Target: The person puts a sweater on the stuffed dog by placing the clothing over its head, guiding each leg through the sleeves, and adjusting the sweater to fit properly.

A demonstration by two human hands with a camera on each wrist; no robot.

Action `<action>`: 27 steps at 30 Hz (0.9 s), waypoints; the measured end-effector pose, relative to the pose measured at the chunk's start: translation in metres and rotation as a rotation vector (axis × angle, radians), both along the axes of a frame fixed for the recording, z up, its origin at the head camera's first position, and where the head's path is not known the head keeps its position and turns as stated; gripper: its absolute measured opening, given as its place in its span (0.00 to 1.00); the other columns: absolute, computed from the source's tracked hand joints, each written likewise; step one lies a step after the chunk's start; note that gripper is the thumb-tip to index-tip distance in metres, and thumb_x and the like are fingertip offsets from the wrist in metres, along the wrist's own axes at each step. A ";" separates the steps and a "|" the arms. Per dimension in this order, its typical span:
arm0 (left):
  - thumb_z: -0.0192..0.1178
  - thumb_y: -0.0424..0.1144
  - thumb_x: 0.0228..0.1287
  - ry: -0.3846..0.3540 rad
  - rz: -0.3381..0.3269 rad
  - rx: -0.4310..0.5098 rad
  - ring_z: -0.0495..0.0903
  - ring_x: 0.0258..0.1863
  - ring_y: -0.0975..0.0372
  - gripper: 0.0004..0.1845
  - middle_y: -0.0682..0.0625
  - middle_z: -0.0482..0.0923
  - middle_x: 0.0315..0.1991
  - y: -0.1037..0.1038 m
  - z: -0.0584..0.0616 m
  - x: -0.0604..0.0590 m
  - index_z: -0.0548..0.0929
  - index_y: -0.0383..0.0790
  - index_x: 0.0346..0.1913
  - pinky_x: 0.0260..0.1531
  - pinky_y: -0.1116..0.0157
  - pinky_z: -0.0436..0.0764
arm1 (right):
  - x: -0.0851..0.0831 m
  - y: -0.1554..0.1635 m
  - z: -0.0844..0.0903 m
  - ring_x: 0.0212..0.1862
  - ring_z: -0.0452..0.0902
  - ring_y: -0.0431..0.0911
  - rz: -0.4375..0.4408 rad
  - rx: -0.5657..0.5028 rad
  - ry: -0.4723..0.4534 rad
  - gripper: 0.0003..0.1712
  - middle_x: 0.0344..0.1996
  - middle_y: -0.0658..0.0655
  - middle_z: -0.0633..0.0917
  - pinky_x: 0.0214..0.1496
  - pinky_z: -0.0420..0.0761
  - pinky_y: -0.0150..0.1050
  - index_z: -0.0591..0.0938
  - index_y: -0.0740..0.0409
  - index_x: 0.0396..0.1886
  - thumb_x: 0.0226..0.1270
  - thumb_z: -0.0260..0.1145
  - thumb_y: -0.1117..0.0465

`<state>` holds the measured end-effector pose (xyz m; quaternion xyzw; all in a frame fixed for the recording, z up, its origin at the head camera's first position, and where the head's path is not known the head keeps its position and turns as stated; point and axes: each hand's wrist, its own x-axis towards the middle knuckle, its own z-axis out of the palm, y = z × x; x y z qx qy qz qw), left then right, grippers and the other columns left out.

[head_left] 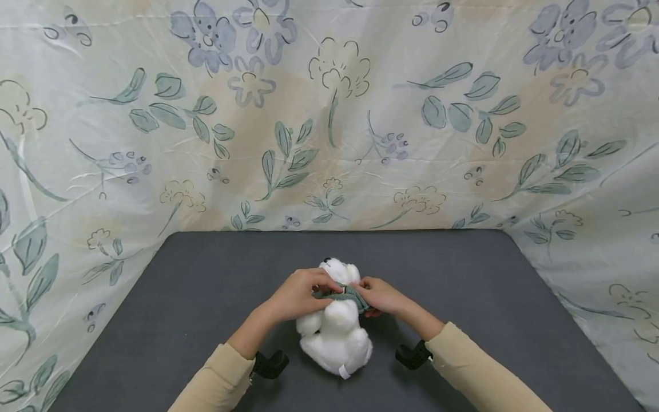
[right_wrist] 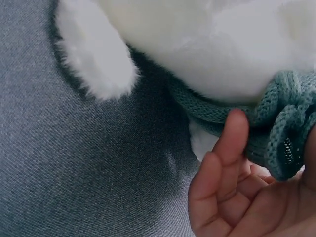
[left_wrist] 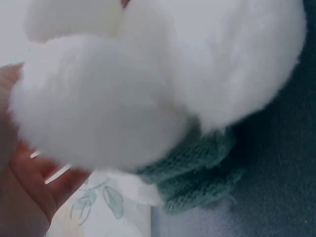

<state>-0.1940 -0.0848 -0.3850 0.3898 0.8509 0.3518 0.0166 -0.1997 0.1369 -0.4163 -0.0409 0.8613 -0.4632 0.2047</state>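
A white plush toy [head_left: 337, 337] lies on its back on the dark grey table [head_left: 180, 309], head pointing away from me. A green knitted scarf [head_left: 341, 294] is wrapped round its neck. My left hand [head_left: 328, 286] curls over the scarf from the left and grips it at the neck. My right hand [head_left: 361, 290] pinches the scarf from the right. In the left wrist view the plush toy [left_wrist: 148, 74] fills the frame above the scarf [left_wrist: 197, 173]. The right wrist view shows a bunch of the scarf [right_wrist: 281, 128] held by my curled fingers [right_wrist: 232, 138], under the plush toy [right_wrist: 207, 44].
Floral cloth [head_left: 329, 126] hangs as a wall behind the table and along both sides. Black wrist mounts [head_left: 270, 364] sit on both forearms near the front edge. Bare grey surface lies left and right of the toy.
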 end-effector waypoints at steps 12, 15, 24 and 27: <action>0.64 0.41 0.58 -0.004 0.163 0.127 0.76 0.23 0.71 0.02 0.58 0.80 0.25 0.009 0.000 0.001 0.82 0.48 0.30 0.25 0.72 0.76 | 0.012 0.004 0.005 0.30 0.77 0.42 -0.071 0.095 0.391 0.15 0.30 0.49 0.79 0.30 0.75 0.37 0.78 0.52 0.42 0.71 0.52 0.48; 0.64 0.40 0.58 0.001 0.170 0.158 0.77 0.23 0.69 0.02 0.57 0.80 0.25 0.009 0.000 0.000 0.82 0.47 0.30 0.25 0.71 0.76 | 0.016 0.003 0.011 0.32 0.75 0.38 -0.095 0.132 0.624 0.08 0.31 0.47 0.79 0.32 0.74 0.35 0.79 0.50 0.38 0.68 0.57 0.54; 0.63 0.40 0.58 0.040 0.170 0.220 0.78 0.24 0.67 0.03 0.56 0.80 0.26 0.009 0.001 -0.001 0.83 0.46 0.31 0.25 0.72 0.77 | 0.037 -0.003 0.024 0.21 0.66 0.32 -0.045 0.078 0.935 0.05 0.21 0.41 0.73 0.23 0.70 0.28 0.78 0.48 0.32 0.59 0.66 0.63; 0.63 0.40 0.58 0.064 0.188 0.240 0.78 0.24 0.68 0.03 0.57 0.80 0.26 0.010 0.002 -0.001 0.83 0.45 0.30 0.25 0.72 0.77 | 0.043 -0.004 0.022 0.20 0.68 0.32 0.016 0.063 0.918 0.06 0.20 0.41 0.75 0.22 0.71 0.27 0.78 0.49 0.33 0.59 0.66 0.64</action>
